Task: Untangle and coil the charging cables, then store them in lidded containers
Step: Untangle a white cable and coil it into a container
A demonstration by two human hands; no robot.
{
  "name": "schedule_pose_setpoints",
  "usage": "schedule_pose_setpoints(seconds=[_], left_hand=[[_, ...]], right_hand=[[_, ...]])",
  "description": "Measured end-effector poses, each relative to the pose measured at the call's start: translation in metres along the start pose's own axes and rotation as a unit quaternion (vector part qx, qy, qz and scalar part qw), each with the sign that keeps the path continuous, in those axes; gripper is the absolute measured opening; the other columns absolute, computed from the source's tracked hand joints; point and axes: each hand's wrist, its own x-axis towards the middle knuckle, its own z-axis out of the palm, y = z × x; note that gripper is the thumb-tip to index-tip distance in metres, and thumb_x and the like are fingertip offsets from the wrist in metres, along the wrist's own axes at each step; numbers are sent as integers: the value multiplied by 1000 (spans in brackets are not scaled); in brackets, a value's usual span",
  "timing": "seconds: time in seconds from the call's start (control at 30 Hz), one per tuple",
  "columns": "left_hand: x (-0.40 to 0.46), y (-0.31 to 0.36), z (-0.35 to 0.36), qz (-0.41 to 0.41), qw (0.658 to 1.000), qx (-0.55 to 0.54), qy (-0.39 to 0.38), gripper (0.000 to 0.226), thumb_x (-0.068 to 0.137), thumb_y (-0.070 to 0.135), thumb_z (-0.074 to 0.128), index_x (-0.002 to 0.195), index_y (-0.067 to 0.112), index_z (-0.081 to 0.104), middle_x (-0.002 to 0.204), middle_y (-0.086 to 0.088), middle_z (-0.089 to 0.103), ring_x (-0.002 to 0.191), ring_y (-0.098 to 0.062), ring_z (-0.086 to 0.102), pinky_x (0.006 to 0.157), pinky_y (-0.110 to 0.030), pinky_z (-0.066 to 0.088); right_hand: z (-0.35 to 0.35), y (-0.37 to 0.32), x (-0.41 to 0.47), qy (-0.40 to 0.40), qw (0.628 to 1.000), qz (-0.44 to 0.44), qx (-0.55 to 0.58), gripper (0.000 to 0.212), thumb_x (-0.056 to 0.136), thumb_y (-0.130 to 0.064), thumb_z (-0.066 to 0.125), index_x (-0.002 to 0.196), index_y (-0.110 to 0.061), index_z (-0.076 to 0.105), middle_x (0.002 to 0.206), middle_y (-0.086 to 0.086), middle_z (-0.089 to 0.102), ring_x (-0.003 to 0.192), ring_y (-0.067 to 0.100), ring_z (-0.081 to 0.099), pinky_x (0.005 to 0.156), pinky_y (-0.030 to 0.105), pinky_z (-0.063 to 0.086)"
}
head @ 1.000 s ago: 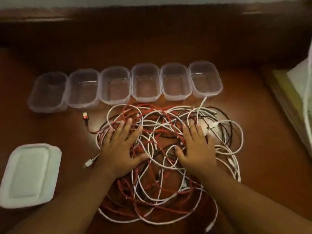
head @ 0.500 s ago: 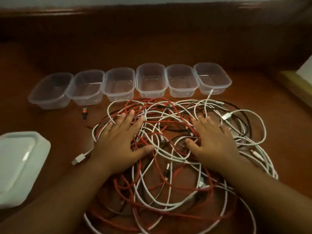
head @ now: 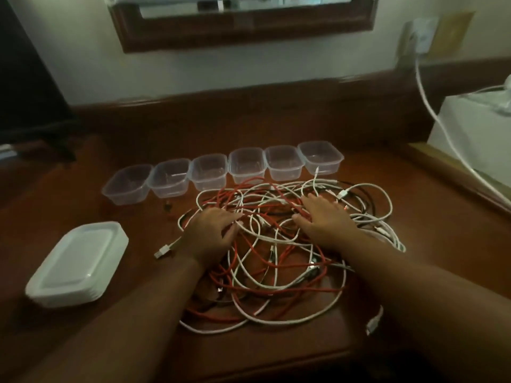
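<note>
A tangle of red, white and black cables (head: 279, 244) is pressed flat on the table (head: 414, 266) under the left hand (head: 213, 230) and right hand (head: 329, 219), fingers spread, nothing gripped; 6 tubs (head: 246, 167) stand empty, lids (head: 80, 261) stacked, nothing yet coiled.

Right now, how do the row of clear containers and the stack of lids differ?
The clear containers stand side by side in a row behind the cable tangle; the lids are piled in one stack at the left. The containers are see-through and open-topped; the lids look milky white and flat. Both are plastic, rounded rectangles, untouched by either hand.
</note>
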Motion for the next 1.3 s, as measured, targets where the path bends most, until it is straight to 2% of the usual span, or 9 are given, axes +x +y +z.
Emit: schedule_pose_setpoints(seconds=[0.3, 0.4, 0.47, 0.6, 0.73, 0.83, 1.0, 1.2, 1.3], left_hand=[[1, -5, 8, 3, 1000, 6, 26, 39, 89, 44, 51, 101, 18, 77, 94, 0, 73, 93, -23, 61, 86, -35, 45], [1, -3, 8, 1, 998, -14, 56, 37, 91, 42, 50, 99, 18, 77, 95, 1, 73, 94, -18, 59, 88, -26, 37], [2, -3, 6, -4, 997, -40, 62, 37, 92, 42, 49, 99, 18, 77, 96, 0, 74, 96, -17, 59, 89, -22, 35], [8, 10, -15, 7, 998, 34, 45, 46, 91, 54, 42, 101, 27, 77, 100, 5, 76, 98, -22, 66, 91, -42, 39], [44, 35, -58, 6, 996, -3, 84, 42, 95, 53, 47, 98, 25, 77, 87, 3, 75, 82, -19, 67, 86, -44, 50], [72, 56, -86, -44, 982, -111, 145, 30, 97, 44, 57, 92, 21, 74, 79, 3, 70, 74, -16, 65, 68, -36, 54], [106, 88, -112, -102, 963, -197, 150, 32, 99, 46, 53, 94, 21, 73, 88, 5, 67, 84, -12, 61, 70, -31, 49], [103, 97, -116, -137, 953, -247, 108, 31, 101, 44, 50, 98, 21, 70, 76, 9, 56, 71, -9, 52, 64, -28, 41], [88, 92, -113, -100, 963, -246, 47, 26, 99, 41, 55, 97, 17, 66, 81, 2, 60, 70, -10, 54, 61, -26, 44]], right_hand=[[7, 6, 5, 17, 999, -18, 20, 66, 99, -57, 34, 156, -27, 20, 165, 1, 15, 152, 20, 11, 122, 48, 11], [6, 6, 7, 22, 998, -25, 52, 64, 100, -55, 36, 156, -28, 22, 165, 1, 16, 152, 19, 10, 122, 48, 11], [2, 6, 5, 29, 994, -21, 103, 61, 100, -51, 41, 154, -26, 29, 163, 3, 24, 151, 22, 16, 122, 49, 15], [-20, 8, -4, 0, 963, -10, 271, 49, 100, -40, 51, 146, -24, 44, 151, 2, 42, 142, 23, 35, 116, 48, 30], [-61, -6, -16, 92, 962, -61, 249, 33, 101, -26, 52, 131, -14, 60, 127, -2, 57, 119, 14, 51, 98, 34, 42], [-90, -37, -32, 83, 931, -93, 343, 28, 103, -31, 46, 112, -16, 68, 108, 5, 69, 97, 21, 62, 82, 39, 48], [-120, -73, -51, 55, 850, -101, 514, 51, 103, -48, 33, 110, -11, 67, 104, 9, 72, 101, 22, 66, 85, 35, 50], [-133, -79, -57, 92, 852, -78, 510, 37, 106, -35, 38, 87, -12, 59, 70, 6, 56, 67, 22, 55, 64, 29, 46], [-145, -76, -54, 130, 771, -26, 622, 33, 106, -33, 39, 84, -14, 54, 67, 0, 49, 59, 13, 47, 66, 32, 44]])
